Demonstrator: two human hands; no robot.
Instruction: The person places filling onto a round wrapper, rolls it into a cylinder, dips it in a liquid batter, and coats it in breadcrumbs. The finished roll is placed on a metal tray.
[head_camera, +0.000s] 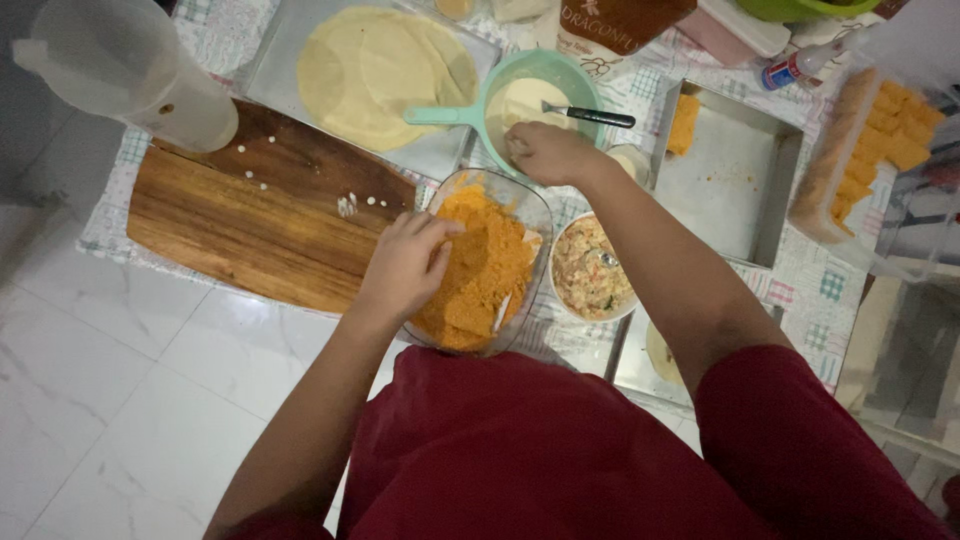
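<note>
My left hand (408, 262) rests fingers-down in a clear glass dish (528, 203) full of orange breadcrumbs (490, 270), touching the crumbs. My right hand (545, 152) is curled over the near rim of a mint-green pan (545, 68) of pale batter; whether it holds anything I cannot tell. A dark-handled utensil (592, 116) lies across that pan. A white bowl (594, 268) of mixed filling with a spoon sits right of the glass dish.
A wooden board (240, 205) lies to the left, with a translucent jug (120, 65) at its far corner. Thin pale wrappers (385, 70) sit on a metal tray. A square tin (725, 170) and a container of orange crumbed pieces (880, 140) stand to the right.
</note>
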